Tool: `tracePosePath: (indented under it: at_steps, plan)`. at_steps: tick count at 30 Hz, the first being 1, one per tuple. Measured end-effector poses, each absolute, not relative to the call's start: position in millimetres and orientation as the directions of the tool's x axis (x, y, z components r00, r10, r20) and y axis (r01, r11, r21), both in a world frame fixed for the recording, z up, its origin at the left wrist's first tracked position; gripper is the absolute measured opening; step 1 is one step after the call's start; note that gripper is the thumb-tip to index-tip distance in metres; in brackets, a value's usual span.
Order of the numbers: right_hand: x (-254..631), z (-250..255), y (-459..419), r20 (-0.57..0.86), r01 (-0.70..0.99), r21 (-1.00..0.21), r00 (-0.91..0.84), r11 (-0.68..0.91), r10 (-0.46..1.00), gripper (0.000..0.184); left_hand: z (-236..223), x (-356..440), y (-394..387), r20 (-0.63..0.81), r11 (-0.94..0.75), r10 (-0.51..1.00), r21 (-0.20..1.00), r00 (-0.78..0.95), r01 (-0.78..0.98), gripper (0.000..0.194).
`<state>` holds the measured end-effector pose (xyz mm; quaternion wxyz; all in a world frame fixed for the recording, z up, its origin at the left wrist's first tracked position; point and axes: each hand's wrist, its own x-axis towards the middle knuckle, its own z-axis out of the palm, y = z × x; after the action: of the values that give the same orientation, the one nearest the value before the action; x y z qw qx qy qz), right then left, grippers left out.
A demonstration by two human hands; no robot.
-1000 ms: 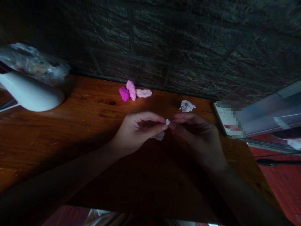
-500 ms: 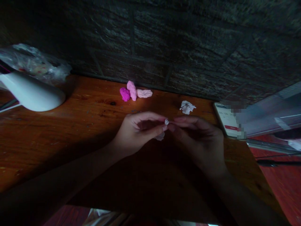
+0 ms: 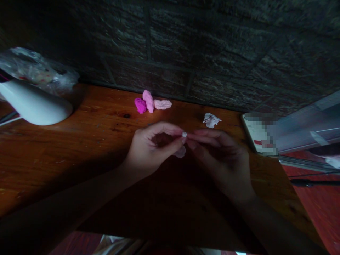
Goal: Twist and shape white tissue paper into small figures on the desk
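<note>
Between the fingertips of my left hand (image 3: 151, 147) is a small white piece of clay (image 3: 184, 134), pinched by thumb and forefinger. My right hand (image 3: 223, 156) meets it from the right, its thumb and fingers closed at the side of the same piece; its exact grip is dark. Below the left fingertips a thin, pale whitish piece (image 3: 180, 152) shows, partly hidden by the thumb. Beyond my right hand lies a crumpled white lump with ragged, petal-like edges (image 3: 211, 120).
Magenta (image 3: 140, 105), pink (image 3: 148, 101) and pale pink clay lumps (image 3: 163, 104) touch near the wall on the wooden table (image 3: 106, 122). A white lamp-like object (image 3: 44, 104) and a clear plastic bag (image 3: 47, 72) stand left. A phone (image 3: 255, 136) lies right, beside a clear panel (image 3: 310, 124).
Both hands have shifted slightly left and up together. The small white piece has turned in the fingertips, now showing a rounder face. The lumps on the table stay put.
</note>
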<state>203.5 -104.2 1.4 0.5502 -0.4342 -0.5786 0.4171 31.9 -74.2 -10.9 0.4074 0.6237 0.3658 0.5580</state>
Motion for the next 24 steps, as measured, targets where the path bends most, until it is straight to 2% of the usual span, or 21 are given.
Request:
tracePosePath:
  at_steps: [5, 13, 17, 21, 23, 24]
  plan:
    - [205, 1, -103, 0.276, 0.034, -0.960, -0.037, 0.278, 0.960, 0.026, -11, 32, -74, 0.413, -0.415, 0.904, 0.910, 0.108, -0.005, 0.010]
    - [206, -1, -101, 0.292, 0.083, -0.952, -0.048, 0.295, 0.955, 0.026, -10, 31, -77, 0.423, -0.440, 0.879, 0.897, 0.220, 0.036, 0.010]
    - [207, -2, -99, 0.235, 0.070, -0.969, -0.046, 0.238, 0.971, 0.021, -13, 30, -74, 0.377, -0.400, 0.892, 0.915, 0.249, 0.047, 0.007]
    - [212, 0, -90, 0.142, 0.007, -0.990, -0.052, 0.142, 0.989, 0.021, -1, 21, -63, 0.434, -0.503, 0.818, 0.858, 0.378, 0.105, 0.020]
    - [216, 2, -85, 0.096, -0.037, -0.995, -0.054, 0.094, 0.994, 0.024, 15, 14, -53, 0.382, -0.506, 0.791, 0.848, 0.478, 0.158, 0.032]
    - [219, 2, -82, 0.068, -0.074, -0.995, -0.064, 0.063, 0.996, 0.025, 24, 11, -46, 0.403, -0.523, 0.798, 0.833, 0.449, 0.182, 0.026]
